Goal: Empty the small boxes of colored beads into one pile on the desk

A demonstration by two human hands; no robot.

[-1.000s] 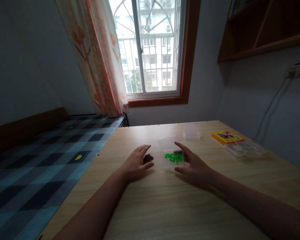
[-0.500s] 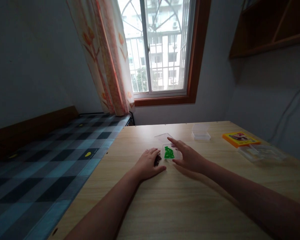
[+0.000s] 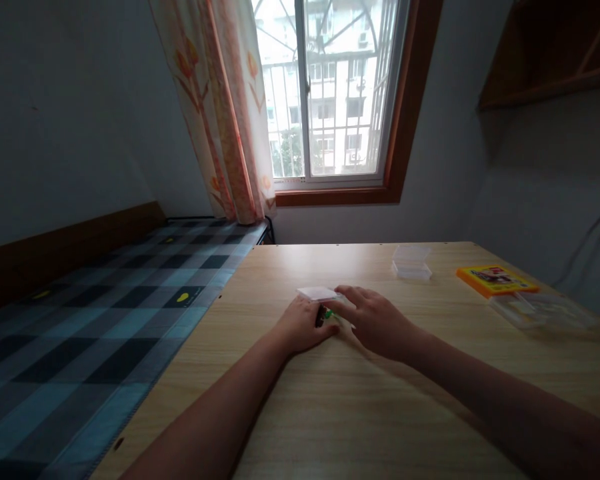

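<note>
A small clear plastic box (image 3: 320,293) has a pale panel raised at a tilt above the table. Whether that panel is the lid or the tray cannot be told. My right hand (image 3: 373,319) is closed at the box's right side, fingers on its edge. Bright green small pieces (image 3: 329,313) show just below the panel, partly hidden by my fingers. My left hand (image 3: 304,327) lies on the tabletop at the left, thumb spread from the fingers, curved beside some dark brown small pieces (image 3: 321,316). Its fingertips are partly covered by the panel.
On the wooden table (image 3: 300,413), another clear box (image 3: 412,268) stands with its lid up. An orange and yellow case (image 3: 497,280) and clear plastic containers (image 3: 535,311) lie at the right. A bed with a checked cover (image 3: 105,320) adjoins the left edge.
My right hand has closed on the clear box's side, and the panel now covers most of the green pieces. My left hand stays beside the brown pieces. The view has shifted slightly.
</note>
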